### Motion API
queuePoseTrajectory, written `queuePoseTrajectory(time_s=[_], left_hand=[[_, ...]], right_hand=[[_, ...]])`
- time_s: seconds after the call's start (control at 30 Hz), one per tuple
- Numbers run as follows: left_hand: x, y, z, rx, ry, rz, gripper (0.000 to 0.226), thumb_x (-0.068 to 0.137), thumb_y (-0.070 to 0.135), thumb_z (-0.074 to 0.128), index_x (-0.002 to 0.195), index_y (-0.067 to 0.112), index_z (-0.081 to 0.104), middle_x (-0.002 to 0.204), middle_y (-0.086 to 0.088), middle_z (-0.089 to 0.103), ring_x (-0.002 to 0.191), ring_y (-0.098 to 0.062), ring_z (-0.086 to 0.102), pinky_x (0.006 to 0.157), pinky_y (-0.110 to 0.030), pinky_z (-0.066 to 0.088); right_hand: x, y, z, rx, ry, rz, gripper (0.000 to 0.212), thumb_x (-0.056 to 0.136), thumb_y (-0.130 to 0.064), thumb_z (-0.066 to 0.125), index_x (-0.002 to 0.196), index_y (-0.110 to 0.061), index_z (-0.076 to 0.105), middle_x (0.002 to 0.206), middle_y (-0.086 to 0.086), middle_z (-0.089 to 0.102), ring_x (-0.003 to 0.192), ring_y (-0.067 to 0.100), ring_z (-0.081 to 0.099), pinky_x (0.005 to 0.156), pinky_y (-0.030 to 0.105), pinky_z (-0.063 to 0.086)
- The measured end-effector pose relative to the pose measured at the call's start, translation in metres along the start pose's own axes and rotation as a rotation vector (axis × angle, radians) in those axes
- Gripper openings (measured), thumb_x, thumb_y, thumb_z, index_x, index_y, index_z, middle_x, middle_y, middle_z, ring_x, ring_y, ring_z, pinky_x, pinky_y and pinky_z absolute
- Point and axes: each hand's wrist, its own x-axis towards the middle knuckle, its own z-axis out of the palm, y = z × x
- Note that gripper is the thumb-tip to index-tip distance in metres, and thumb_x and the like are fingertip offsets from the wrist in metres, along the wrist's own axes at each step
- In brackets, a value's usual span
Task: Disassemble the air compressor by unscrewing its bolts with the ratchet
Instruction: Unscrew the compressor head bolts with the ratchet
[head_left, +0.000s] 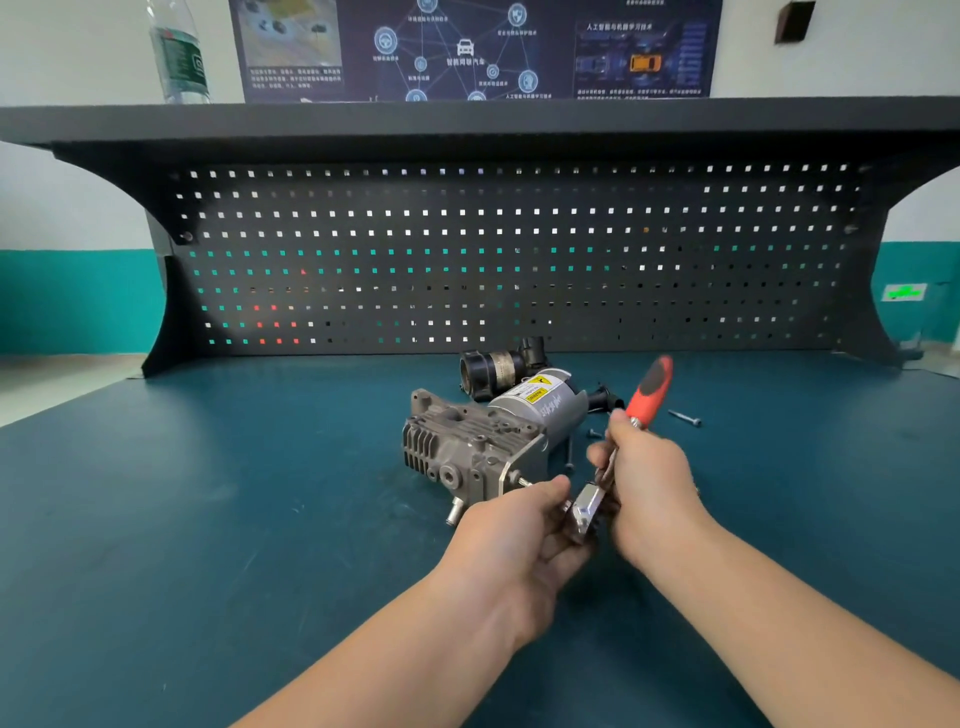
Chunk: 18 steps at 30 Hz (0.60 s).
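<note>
The air compressor (483, 431) lies on its side on the teal bench top, finned grey head to the left, silver motor can with a yellow label to the right. My right hand (647, 478) grips the shaft of the ratchet (649, 387), whose red and black handle sticks up and away. The ratchet's silver head (586, 512) sits between both hands, just in front of the compressor's near end. My left hand (519, 535) curls around that head from the left, thumb on top. What the head engages is hidden by my fingers.
A black cylindrical part (493, 370) lies behind the compressor. A long loose bolt (684, 417) and a short one (595, 432) lie to the right of it. The dark pegboard (519, 260) stands at the back, with a water bottle (179, 52) on its shelf.
</note>
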Motion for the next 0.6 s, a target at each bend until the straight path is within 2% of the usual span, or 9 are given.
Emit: queuePoseTrajectory(time_s=[0.13,0.17,0.27,0.37,0.4,0.47,0.5,0.57,0.6], left_hand=[[-0.002,-0.001,0.000,-0.015,-0.012,0.021,0.007,0.085,0.006,0.064,0.080,0.002,0.063,0.071,-0.014,0.068,0.064,-0.024,0.064,0.060,-0.032,0.058],[-0.003,-0.001,0.000,-0.013,-0.021,0.021,0.007,0.085,0.006,0.065,0.080,0.001,0.065,0.068,-0.013,0.068,0.062,-0.023,0.064,0.059,-0.032,0.058],[-0.005,0.000,0.000,0.007,-0.075,0.010,0.015,0.088,0.007,0.059,0.077,0.004,0.068,0.066,-0.010,0.068,0.056,-0.018,0.066,0.050,-0.023,0.055],[-0.010,0.001,-0.002,-0.123,-0.179,0.030,0.029,0.099,0.013,0.038,0.081,0.011,0.061,0.061,-0.001,0.069,0.055,-0.010,0.067,0.050,-0.017,0.052],[-0.010,0.002,-0.004,-0.126,-0.201,0.040,0.032,0.101,0.015,0.033,0.082,0.013,0.059,0.059,0.003,0.068,0.054,-0.007,0.066,0.051,-0.017,0.051],[-0.009,0.003,-0.004,-0.103,-0.195,0.025,0.026,0.099,0.014,0.038,0.088,0.011,0.062,0.069,-0.002,0.069,0.062,-0.011,0.068,0.063,-0.024,0.054],[-0.008,0.002,-0.003,-0.073,-0.177,-0.001,0.021,0.095,0.009,0.043,0.089,0.008,0.064,0.071,-0.007,0.068,0.063,-0.015,0.067,0.064,-0.027,0.056],[-0.005,0.002,0.000,-0.002,-0.109,-0.014,0.017,0.090,0.001,0.049,0.083,0.001,0.064,0.064,-0.011,0.064,0.054,-0.018,0.062,0.053,-0.025,0.056],[-0.005,0.003,0.001,0.003,-0.087,-0.007,0.014,0.090,0.000,0.051,0.083,-0.001,0.064,0.062,-0.011,0.063,0.052,-0.019,0.061,0.051,-0.026,0.056]], right_hand=[[-0.017,-0.005,0.001,-0.197,-0.098,-0.580,0.031,0.100,-0.027,0.043,0.070,-0.016,0.041,0.043,-0.010,0.044,0.040,0.002,0.036,0.042,0.013,0.032],[-0.022,-0.005,0.001,-0.244,-0.148,-0.718,0.030,0.099,-0.028,0.043,0.071,-0.018,0.041,0.046,-0.009,0.045,0.043,0.002,0.038,0.046,0.013,0.034],[-0.034,-0.003,-0.002,-0.468,-0.317,-1.150,0.019,0.093,-0.035,0.044,0.077,-0.028,0.040,0.053,-0.015,0.041,0.049,0.010,0.040,0.050,0.028,0.038],[-0.039,-0.002,-0.002,-0.714,-0.424,-1.564,0.009,0.093,-0.032,0.046,0.088,-0.025,0.043,0.060,-0.019,0.040,0.053,0.015,0.042,0.045,0.028,0.036],[-0.040,-0.001,-0.002,-0.739,-0.442,-1.616,0.009,0.093,-0.031,0.045,0.090,-0.023,0.044,0.059,-0.016,0.043,0.054,0.015,0.044,0.045,0.028,0.036],[-0.037,0.000,-0.001,-0.706,-0.405,-1.545,0.008,0.092,-0.031,0.045,0.086,-0.026,0.043,0.058,-0.020,0.039,0.052,0.014,0.043,0.045,0.029,0.037],[-0.036,0.001,-0.001,-0.657,-0.367,-1.434,0.012,0.092,-0.033,0.044,0.081,-0.030,0.041,0.056,-0.021,0.037,0.050,0.013,0.041,0.046,0.031,0.037],[-0.034,-0.001,0.000,-0.481,-0.327,-1.134,0.020,0.093,-0.039,0.042,0.075,-0.033,0.039,0.051,-0.015,0.039,0.047,0.011,0.040,0.049,0.034,0.040],[-0.032,-0.002,0.000,-0.385,-0.303,-0.988,0.023,0.095,-0.037,0.043,0.073,-0.030,0.040,0.050,-0.012,0.042,0.047,0.009,0.040,0.049,0.030,0.041]])
